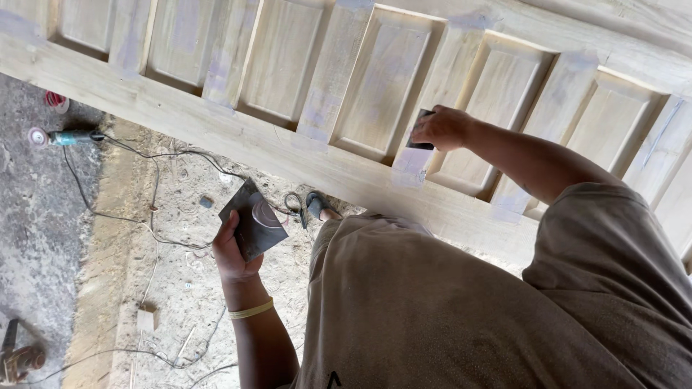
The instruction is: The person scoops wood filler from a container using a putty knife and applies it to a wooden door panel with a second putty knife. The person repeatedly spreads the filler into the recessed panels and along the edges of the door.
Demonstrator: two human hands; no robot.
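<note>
A large pale wooden door with several recessed panels lies across the top of the view. My right hand presses a dark flat scraper blade against a joint of the door, where a patch of light filler is smeared. My left hand hangs below the door's edge and grips a dark square metal plate carrying a dab of pale filler. A yellow band circles my left wrist. My brown shirt fills the lower right.
An angle grinder with a teal body lies on the ground at left, its cables trailing over the sawdust-covered floor. Another tool sits at the bottom left. A sandalled foot shows under the door.
</note>
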